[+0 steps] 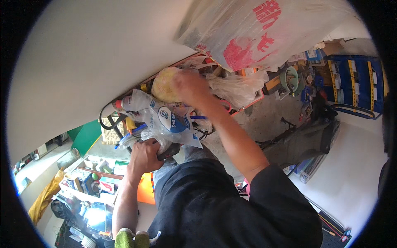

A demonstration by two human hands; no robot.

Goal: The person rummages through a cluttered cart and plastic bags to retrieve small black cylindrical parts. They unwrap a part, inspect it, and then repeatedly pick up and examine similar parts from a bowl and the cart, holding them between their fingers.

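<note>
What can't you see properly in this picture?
Head view: the right hand, blurred.
Head view: part of the dark object, covered by the left hand.
Head view: what lies under the crumpled clear bag, which clouds it.
Head view: the top of the red-printed plastic sheet, cut off by the upper edge.

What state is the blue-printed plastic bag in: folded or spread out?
Spread out: the plastic bag shows its broad face and whole blue oval print, above and right of the left hand.
</note>
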